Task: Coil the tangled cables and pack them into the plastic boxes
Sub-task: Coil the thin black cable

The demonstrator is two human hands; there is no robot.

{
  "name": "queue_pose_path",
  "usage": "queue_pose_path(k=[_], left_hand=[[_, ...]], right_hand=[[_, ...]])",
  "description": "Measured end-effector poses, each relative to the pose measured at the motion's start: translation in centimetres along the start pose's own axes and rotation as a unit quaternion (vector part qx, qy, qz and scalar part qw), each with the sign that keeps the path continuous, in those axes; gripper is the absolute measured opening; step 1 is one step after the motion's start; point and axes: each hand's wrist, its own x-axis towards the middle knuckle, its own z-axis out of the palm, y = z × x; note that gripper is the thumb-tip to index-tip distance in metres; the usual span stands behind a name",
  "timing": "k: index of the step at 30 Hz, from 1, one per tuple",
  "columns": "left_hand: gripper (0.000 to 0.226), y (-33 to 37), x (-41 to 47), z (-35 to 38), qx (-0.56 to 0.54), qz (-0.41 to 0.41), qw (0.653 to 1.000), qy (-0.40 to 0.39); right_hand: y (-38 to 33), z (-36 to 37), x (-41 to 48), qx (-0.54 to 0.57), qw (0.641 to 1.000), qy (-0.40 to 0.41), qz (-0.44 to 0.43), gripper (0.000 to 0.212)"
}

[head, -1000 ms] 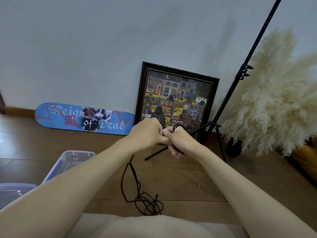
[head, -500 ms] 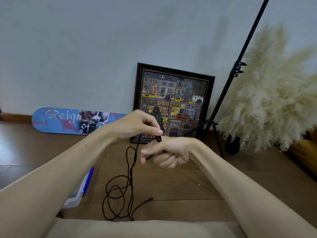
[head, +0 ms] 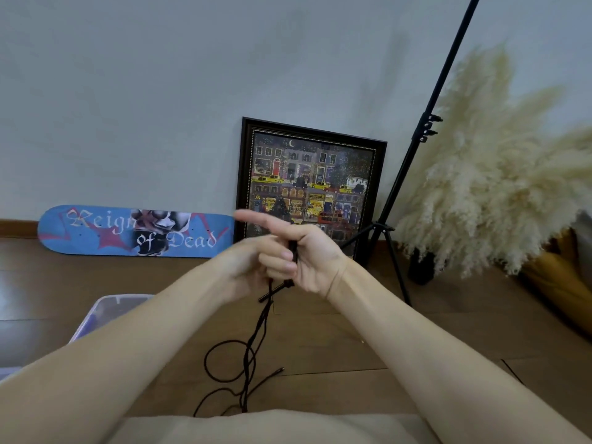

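Head view, the only one there is: my two hands meet in the middle of the scene, raised above the wooden floor (head: 336, 341). My left hand (head: 246, 264) comes in from the near left with its fingers curled, and it pinches the dark cable (head: 256, 334) right against my right hand (head: 315, 254). The right hand has its palm turned toward me and its index finger (head: 256, 217) stretched straight out to the left. A short thick stretch of the cable lies across that palm. I cannot tell whether the rest of the right fingers grasp it (my left hand covers them). From the pinch the cable hangs down in a couple of strands and ends in loose loops on the floor, just beyond the beige cloth (head: 256, 426) at the near edge. A clear plastic box (head: 105, 307) sits on the floor to the left, partly hidden behind my left forearm and well apart from the cable. Along the far wall (head: 160, 91) lean a blue skateboard deck (head: 105, 232) and a framed picture (head: 310, 187). To their right stand a black stand (head: 413, 145) and a bunch of pampas grass (head: 499, 174).
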Motion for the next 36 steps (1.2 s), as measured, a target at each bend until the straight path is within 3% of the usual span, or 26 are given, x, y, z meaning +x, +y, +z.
queue_pose_path(k=[5, 9, 18, 23, 26, 27, 30, 33, 36], left_hand=[[0.014, -2.5, 0.4, 1.5, 0.052, -0.009, 0.998, 0.045], [0.013, -2.6, -0.3, 2.8, 0.163, -0.022, 0.986, -0.004], [0.026, -2.8, -0.2, 2.7, 0.250, -0.050, 0.966, -0.052], [0.016, -1.1, -0.6, 1.7, 0.311, -0.058, 0.946, -0.070], [0.011, 0.9, -1.0, 1.1, 0.456, -0.022, 0.889, -0.034], [0.018, 1.4, -1.0, 0.9, 0.500, 0.000, 0.866, -0.015], [0.013, 2.0, -1.0, -0.1, 0.596, 0.028, 0.802, 0.016], [0.009, 1.9, -1.2, -1.2, 0.688, 0.068, 0.721, 0.050], [0.010, 2.2, -1.3, -2.3, 0.693, 0.128, 0.703, 0.097]], right_hand=[[0.4, -1.0, 0.4, -0.006, 0.987, 0.138, -0.077, 0.041], [0.8, -2.3, 1.0, -0.029, 0.966, 0.224, -0.128, 0.040], [0.5, -3.4, 1.0, -0.238, 0.915, 0.290, -0.149, 0.037], [1.0, -3.8, 0.7, -0.487, 0.804, 0.325, -0.098, 0.038], [1.1, -4.0, 0.4, -0.634, 0.712, 0.301, -0.018, 0.041], [1.2, -3.8, 0.3, -0.642, 0.712, 0.284, 0.030, 0.044], [1.2, -3.4, 0.1, -0.539, 0.792, 0.221, 0.183, 0.074], [0.7, -3.4, -0.4, -0.489, 0.829, 0.184, 0.200, 0.085], [0.0, -3.2, -0.5, -0.450, 0.858, 0.132, 0.211, 0.085]])
